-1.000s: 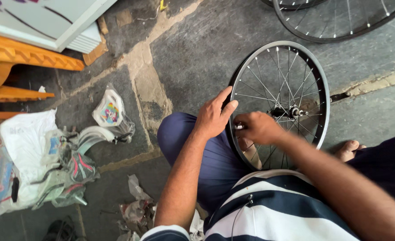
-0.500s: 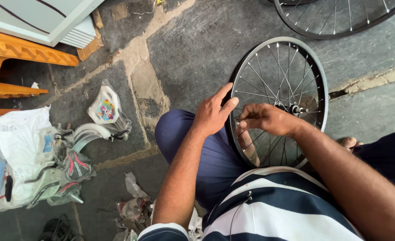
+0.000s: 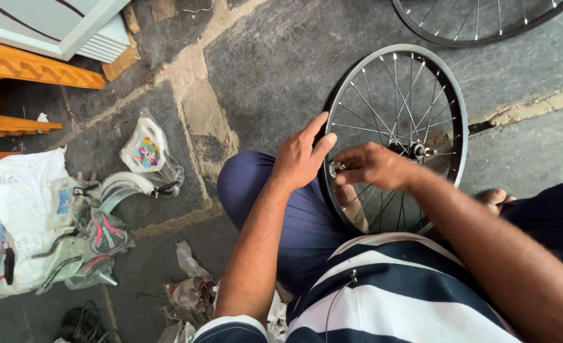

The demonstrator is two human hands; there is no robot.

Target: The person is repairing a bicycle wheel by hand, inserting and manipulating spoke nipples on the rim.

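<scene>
Left hand: the left hand (image 3: 302, 155) lies flat against the black rim of the bicycle wheel (image 3: 396, 136), fingers stretched out and loose, thumb up over the edge, bracing rather than gripping
Right hand: the right hand (image 3: 373, 166) reaches in among the spokes, fingertips pinched together on something small and silvery at the rim; too small to tell what it is
Wheel: standing upright on the stone floor (image 3: 262, 70), leaning in against the person's knee (image 3: 243, 184) in blue trousers, silver hub (image 3: 418, 150) just right of the right hand
Hands together: close side by side at the wheel's near edge, not touching each other
Second wheel: another rim (image 3: 472, 25) lies on the floor at the top edge, well apart
Left side: white plastic bags (image 3: 21, 197) and wrapped bike parts (image 3: 113, 209) in a heap on the floor, a small wrapped colourful pack (image 3: 145, 149) just above them
Top left: orange wooden furniture (image 3: 33, 67) beside a white panel (image 3: 53, 25)
</scene>
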